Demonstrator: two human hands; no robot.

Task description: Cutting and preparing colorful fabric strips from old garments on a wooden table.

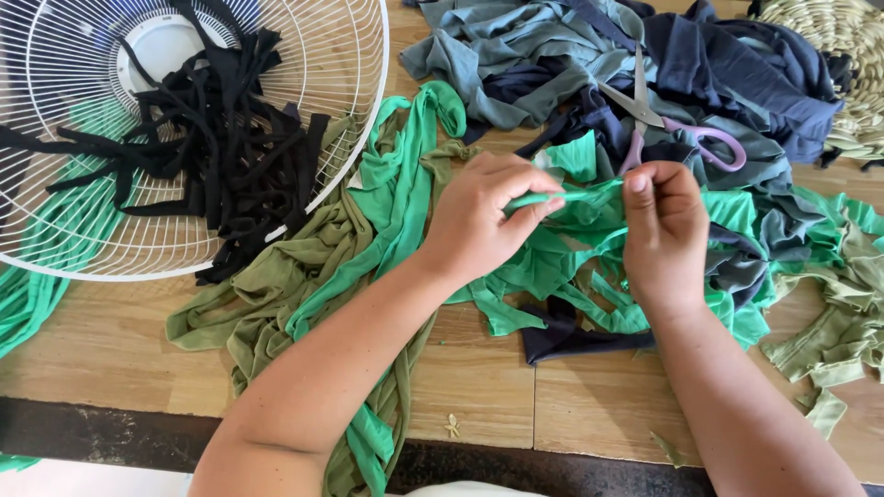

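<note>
My left hand [483, 221] and my right hand [661, 230] both pinch a bright green fabric strip [580, 195] stretched taut between them, above a heap of green cloth strips [589, 267]. Olive and green strips [341, 267] trail from under my left forearm toward the table's near edge. Scissors [677, 129] with pink-purple handles lie on the cloth just beyond my right hand.
A white wire fan guard [304, 55] at the upper left holds several black fabric strips [221, 147]. Grey-blue and navy cloth [589, 46] is piled at the back. A woven straw mat [847, 55] sits at the upper right. The wooden table [110, 340] shows at the front.
</note>
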